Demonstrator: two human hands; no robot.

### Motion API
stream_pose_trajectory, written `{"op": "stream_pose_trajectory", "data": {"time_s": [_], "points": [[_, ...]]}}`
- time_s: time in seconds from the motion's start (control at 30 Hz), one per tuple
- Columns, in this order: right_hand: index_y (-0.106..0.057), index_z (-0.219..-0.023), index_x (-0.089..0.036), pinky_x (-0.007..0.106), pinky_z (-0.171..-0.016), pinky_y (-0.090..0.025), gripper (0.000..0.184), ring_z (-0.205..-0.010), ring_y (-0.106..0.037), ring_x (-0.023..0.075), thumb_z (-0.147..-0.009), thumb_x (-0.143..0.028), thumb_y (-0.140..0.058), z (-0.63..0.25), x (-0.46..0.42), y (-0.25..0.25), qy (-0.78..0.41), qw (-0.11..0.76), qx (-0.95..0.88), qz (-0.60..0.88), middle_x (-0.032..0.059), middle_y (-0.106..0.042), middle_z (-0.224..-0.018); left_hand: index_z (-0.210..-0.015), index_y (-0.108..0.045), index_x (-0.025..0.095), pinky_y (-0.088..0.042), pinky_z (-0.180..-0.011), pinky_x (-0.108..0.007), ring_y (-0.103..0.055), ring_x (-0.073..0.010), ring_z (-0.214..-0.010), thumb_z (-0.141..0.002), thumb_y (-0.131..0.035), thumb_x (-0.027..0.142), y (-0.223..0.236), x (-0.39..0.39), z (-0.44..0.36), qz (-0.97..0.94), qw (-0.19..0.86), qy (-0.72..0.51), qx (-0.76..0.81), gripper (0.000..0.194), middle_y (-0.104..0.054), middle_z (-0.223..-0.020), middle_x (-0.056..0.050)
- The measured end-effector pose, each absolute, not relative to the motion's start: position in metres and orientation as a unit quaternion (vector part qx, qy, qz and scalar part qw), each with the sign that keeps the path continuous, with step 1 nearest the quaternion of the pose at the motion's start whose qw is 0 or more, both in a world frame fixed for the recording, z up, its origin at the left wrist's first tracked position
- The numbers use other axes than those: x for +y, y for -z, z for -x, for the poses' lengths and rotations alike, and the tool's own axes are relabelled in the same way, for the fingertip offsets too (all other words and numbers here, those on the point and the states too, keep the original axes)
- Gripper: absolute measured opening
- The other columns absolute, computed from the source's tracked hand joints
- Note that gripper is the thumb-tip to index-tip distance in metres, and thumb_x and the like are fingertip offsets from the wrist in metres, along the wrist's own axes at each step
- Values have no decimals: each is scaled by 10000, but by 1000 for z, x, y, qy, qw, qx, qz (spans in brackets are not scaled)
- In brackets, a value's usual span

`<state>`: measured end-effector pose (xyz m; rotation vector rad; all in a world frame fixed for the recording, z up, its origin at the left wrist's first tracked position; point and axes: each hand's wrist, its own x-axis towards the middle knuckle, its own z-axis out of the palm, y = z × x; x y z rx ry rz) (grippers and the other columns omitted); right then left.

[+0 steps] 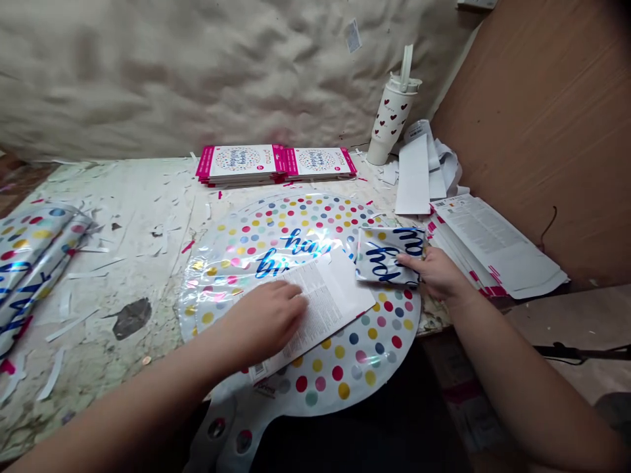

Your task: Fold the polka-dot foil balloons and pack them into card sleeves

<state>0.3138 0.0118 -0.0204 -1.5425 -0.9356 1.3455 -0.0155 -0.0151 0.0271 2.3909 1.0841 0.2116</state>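
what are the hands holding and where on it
The right hand grips a folded foil balloon by its right end. The left hand lies flat on a printed paper sheet, pressing it, not gripping.

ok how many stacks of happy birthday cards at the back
2: a left stack and a right stack, touching, behind the dotted foil balloon

Crumpled beige wall, brown wooden panel

I confirm the left hand rests on a printed card, which lies on the dotted foil balloon; the right hand holds a folded balloon at that balloon's upper right edge.
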Motion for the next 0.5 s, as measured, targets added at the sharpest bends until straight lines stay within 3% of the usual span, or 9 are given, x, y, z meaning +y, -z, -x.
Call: {"op": "stream_pose_trajectory", "data": {"time_s": [0.07,0.3,0.5], "points": [[-643,-898,-161,382,-760,-542,345,-837,-656,234,-619,-337,-743,-301,12,23,-514,408,-409,634,75,-699,-907,-1022,-595,177,-397,-870,-390,-512,-247,-980,-810,-406,187,-21,5,-16,-933,176,-57,309,284,-575,-1043,-113],[-655,-910,-167,362,-755,-525,334,-845,-647,241,-669,-394,-692,-291,1,15,-405,351,-488,689,85,-693,-902,-847,-536,158,-341,-868,-404,-465,-240,-906,-748,-423,203,5,32,-48,-968,83,-91,218,157,-541,-945,-102],[-668,-854,-144,316,-664,-530,292,-731,-652,205,-631,-319,-735,-281,-4,-1,-578,273,-469,610,56,-705,-826,-847,-525,162,-313,-846,-401,-469,-214,-767,-763,-391,241,-3,28,-42,-972,56,-112,198,177,-560,-792,-71]]}}
